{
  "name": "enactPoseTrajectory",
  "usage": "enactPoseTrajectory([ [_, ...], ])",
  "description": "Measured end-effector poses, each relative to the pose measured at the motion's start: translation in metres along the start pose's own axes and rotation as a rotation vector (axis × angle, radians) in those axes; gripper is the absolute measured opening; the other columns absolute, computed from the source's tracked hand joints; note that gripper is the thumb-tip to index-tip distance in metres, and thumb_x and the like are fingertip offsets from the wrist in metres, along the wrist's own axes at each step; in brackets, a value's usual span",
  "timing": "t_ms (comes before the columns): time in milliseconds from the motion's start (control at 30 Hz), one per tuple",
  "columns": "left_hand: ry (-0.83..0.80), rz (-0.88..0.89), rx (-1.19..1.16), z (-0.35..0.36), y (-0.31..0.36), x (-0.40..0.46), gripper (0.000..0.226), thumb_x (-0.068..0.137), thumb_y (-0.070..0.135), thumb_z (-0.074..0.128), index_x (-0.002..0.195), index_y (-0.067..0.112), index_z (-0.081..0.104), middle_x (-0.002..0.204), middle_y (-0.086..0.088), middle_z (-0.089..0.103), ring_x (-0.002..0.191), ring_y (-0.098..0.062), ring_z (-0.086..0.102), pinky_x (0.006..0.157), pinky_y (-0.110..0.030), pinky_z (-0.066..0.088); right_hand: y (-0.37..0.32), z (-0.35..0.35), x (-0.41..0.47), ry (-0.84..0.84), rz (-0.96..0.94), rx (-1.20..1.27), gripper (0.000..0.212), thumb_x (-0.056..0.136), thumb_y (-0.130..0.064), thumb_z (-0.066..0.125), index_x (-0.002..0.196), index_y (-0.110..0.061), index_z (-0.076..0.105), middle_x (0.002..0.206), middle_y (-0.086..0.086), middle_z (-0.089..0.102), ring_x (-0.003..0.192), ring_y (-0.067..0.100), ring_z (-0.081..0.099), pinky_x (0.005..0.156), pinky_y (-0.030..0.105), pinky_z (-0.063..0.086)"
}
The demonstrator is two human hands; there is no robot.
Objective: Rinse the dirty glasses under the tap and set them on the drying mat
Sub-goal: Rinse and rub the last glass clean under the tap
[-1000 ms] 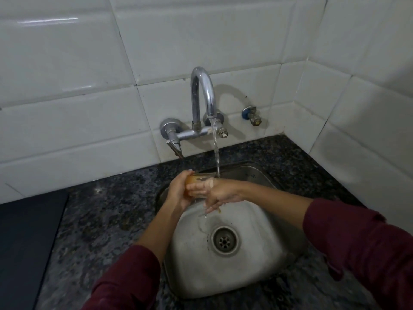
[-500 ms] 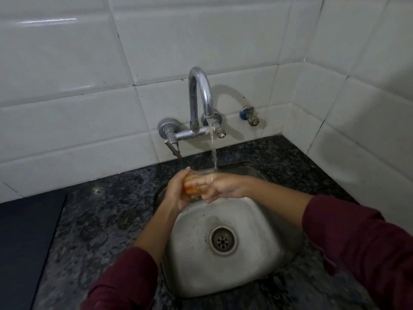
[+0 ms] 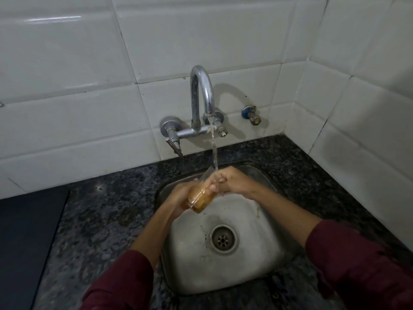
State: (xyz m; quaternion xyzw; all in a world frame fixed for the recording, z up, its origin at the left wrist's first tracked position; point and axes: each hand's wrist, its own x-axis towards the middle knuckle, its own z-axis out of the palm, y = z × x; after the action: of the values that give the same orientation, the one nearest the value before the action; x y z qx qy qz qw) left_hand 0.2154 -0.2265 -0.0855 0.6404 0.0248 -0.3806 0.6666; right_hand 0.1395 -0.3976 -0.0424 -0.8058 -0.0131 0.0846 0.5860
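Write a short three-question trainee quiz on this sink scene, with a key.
1. True or false: water is running from the tap.
2. Which hand cups the base end of the glass? A) left B) right
3. What dark item lies on the counter at the far left?

Key:
1. True; the stream lands where the right hand meets the glass rim.
2. A; the left hand.
3. A dark mat.

Left hand (image 3: 178, 198), right hand (image 3: 232, 181) both curled.

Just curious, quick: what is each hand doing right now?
Left hand: holds the tilted clear glass with amber tint from below.
Right hand: fingers curled at the glass's rim, gripping it.
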Motion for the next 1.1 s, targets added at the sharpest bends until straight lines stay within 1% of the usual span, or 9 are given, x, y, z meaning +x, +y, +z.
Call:
enactPoseTrajectory([
  [67, -0.153, -0.019, 0.098, 0.001, -0.003, -0.009, 0.042, 0.095, 0.047, 0.047, 0.111, 0.013, 0.066, 0.105, -0.021, 0.069, 0.085, -0.033, 0.067, 0.071, -0.041, 0.057, 0.008, 0.0, -0.003, -0.045, 0.078, 0.22, 0.008, 0.085, -0.009, 0.063, 0.091, -0.012, 0.068, 0.08, 0.006, 0.073, 0.07, 0.015, 0.063, 0.053, 0.022, 0.043],
  [200, -0.411, -0.289, 0.063, 0.001, -0.013, -0.019, 0.069, 0.088, 0.063, 0.04, 0.118, 0.005, 0.06, 0.096, -0.023, 0.068, 0.072, -0.039, 0.068, 0.067, -0.046, 0.059, 0.023, 0.012, -0.008, 0.033, 0.299, 0.506, 0.003, 0.087, -0.013, 0.062, 0.084, -0.014, 0.062, 0.063, -0.001, 0.068, 0.049, 0.007, 0.058, 0.039, 0.017, 0.033],
  [333, -0.423, -0.402, 0.033, -0.001, -0.027, -0.022, 0.073, 0.088, 0.06, 0.038, 0.114, -0.005, 0.059, 0.09, -0.026, 0.068, 0.063, -0.037, 0.068, 0.06, -0.042, 0.059, 0.039, 0.029, -0.013, 0.111, 0.401, 0.525, 0.01, 0.084, -0.023, 0.067, 0.085, -0.014, 0.063, 0.059, -0.003, 0.056, 0.045, 0.005, 0.049, 0.036, 0.014, 0.029],
  [633, -0.405, -0.425, -0.003, -0.001, -0.035, -0.034, 0.064, 0.081, 0.056, 0.046, 0.106, 0.001, 0.065, 0.085, -0.023, 0.067, 0.059, -0.035, 0.066, 0.056, -0.041, 0.059, 0.041, 0.043, -0.025, 0.126, 0.409, 0.544, 0.011, 0.086, -0.023, 0.066, 0.09, -0.013, 0.062, 0.066, -0.002, 0.057, 0.05, 0.006, 0.047, 0.039, 0.016, 0.028],
  [700, -0.369, -0.401, -0.002, -0.001, -0.035, -0.035, 0.063, 0.085, 0.057, 0.045, 0.111, 0.003, 0.063, 0.089, -0.021, 0.067, 0.062, -0.032, 0.067, 0.056, -0.039, 0.058, 0.038, 0.042, -0.023, 0.139, 0.39, 0.522, 0.008, 0.09, -0.022, 0.06, 0.09, -0.015, 0.062, 0.069, -0.001, 0.058, 0.051, 0.005, 0.048, 0.04, 0.016, 0.027],
  [767, -0.349, -0.346, -0.025, 0.0, -0.035, -0.037, 0.055, 0.085, 0.054, 0.05, 0.11, 0.007, 0.064, 0.093, -0.017, 0.067, 0.068, -0.029, 0.067, 0.059, -0.037, 0.057, 0.033, 0.039, -0.022, 0.166, 0.333, 0.483, 0.019, 0.096, -0.023, 0.048, 0.089, -0.015, 0.064, 0.072, 0.001, 0.059, 0.056, 0.007, 0.049, 0.043, 0.019, 0.027],
  [900, -0.367, -0.162, -0.055, 0.006, -0.032, -0.041, 0.034, 0.084, 0.027, 0.065, 0.112, 0.009, 0.064, 0.099, -0.015, 0.071, 0.078, -0.026, 0.071, 0.063, -0.037, 0.058, 0.013, 0.031, -0.019, 0.172, 0.139, 0.23, 0.033, 0.1, -0.019, 0.037, 0.084, -0.011, 0.064, 0.071, 0.003, 0.06, 0.058, 0.009, 0.05, 0.047, 0.019, 0.031],
  [1000, -0.289, 0.029, -0.016, 0.012, -0.03, -0.038, 0.046, 0.074, 0.017, 0.076, 0.117, 0.01, 0.06, 0.102, -0.016, 0.068, 0.083, -0.026, 0.07, 0.065, -0.041, 0.058, 0.003, 0.026, -0.016, 0.208, 0.0, 0.056, 0.033, 0.099, -0.012, 0.039, 0.084, -0.004, 0.066, 0.064, 0.004, 0.061, 0.055, 0.003, 0.055, 0.055, 0.013, 0.042],
  [1100, -0.158, 0.206, 0.159, 0.02, -0.028, -0.037, 0.062, 0.059, 0.027, 0.083, 0.115, 0.017, 0.058, 0.101, -0.011, 0.067, 0.082, -0.024, 0.067, 0.077, -0.052, 0.057, -0.004, 0.023, -0.014, 0.295, -0.011, -0.092, 0.031, 0.097, -0.01, 0.044, 0.076, -0.01, 0.067, 0.063, 0.003, 0.063, 0.064, 0.014, 0.062, 0.073, 0.031, 0.054],
])
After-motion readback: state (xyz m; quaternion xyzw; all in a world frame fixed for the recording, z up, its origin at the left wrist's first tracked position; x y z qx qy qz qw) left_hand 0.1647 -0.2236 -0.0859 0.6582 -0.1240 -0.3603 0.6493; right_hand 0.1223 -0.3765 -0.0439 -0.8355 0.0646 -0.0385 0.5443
